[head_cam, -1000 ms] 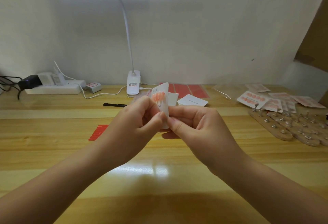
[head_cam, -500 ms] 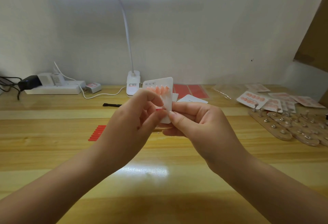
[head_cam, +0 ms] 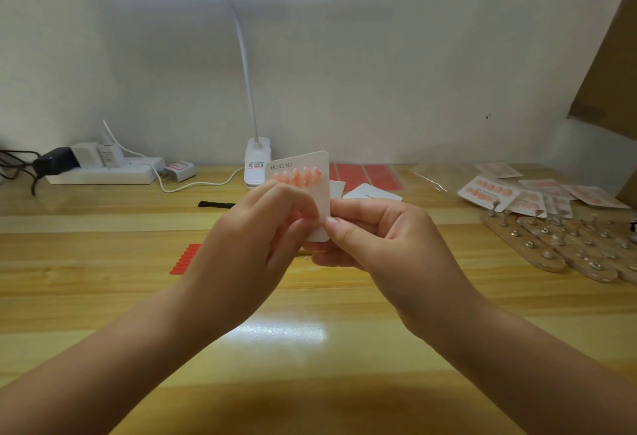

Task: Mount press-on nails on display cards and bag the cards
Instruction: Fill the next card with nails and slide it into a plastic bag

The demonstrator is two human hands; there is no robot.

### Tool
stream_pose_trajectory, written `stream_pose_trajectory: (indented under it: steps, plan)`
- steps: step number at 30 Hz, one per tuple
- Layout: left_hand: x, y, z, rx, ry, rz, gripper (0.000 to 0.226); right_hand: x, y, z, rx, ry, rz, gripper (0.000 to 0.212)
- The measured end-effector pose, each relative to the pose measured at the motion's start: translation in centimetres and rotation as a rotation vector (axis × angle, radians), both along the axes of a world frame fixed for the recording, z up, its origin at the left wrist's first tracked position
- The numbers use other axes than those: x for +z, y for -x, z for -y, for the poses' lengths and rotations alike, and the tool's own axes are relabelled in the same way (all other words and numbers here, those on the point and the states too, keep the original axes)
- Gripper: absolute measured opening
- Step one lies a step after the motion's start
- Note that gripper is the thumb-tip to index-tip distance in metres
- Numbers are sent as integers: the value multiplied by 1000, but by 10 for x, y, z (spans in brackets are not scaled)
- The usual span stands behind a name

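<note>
A white display card (head_cam: 319, 172) with a row of several pink-orange press-on nails (head_cam: 298, 176) stands upright above the middle of the desk. My right hand (head_cam: 375, 238) pinches the card's lower right edge. My left hand (head_cam: 251, 245) has its fingers curled over the card's front, pinching at something small and red near the lower part; what exactly it holds is hidden. Blank white cards (head_cam: 374, 192) lie behind on the desk.
Bagged finished cards (head_cam: 489, 191) and wooden nail stands with metal pegs (head_cam: 565, 248) lie at the right. Red adhesive sheets (head_cam: 368, 176), a clip lamp (head_cam: 256, 167), a black tool (head_cam: 215, 204), a power strip (head_cam: 103, 172) and a red strip of tabs (head_cam: 184, 258) sit further back and left.
The card has turned from edge-on to facing me and risen a little, showing its nail row. Both hands have stayed on it, shifting only slightly.
</note>
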State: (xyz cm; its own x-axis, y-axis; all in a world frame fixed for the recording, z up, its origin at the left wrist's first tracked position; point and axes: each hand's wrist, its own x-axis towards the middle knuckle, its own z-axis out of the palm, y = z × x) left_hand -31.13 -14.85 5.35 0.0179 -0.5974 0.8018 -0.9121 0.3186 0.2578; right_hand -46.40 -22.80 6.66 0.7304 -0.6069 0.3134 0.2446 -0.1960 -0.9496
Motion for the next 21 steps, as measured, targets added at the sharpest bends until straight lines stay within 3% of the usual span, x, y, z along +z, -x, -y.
stream_pose_trajectory:
  steps: [6, 9, 15, 21]
  plan:
    - [-4, 0, 0, 37, 52, -45, 11, 0, 0, 0, 11, -65, 10, 26]
    - [-3, -2, 0, 38, 118, 70, 21, 1, 0, 1, 28, -104, 17, 19]
    - [-4, -6, -1, 66, 183, 222, 15, 1, 0, 3, 38, -172, 14, 19]
    - [-2, -5, -1, 72, 144, 145, 11, -2, -1, 4, 36, -189, -7, 19]
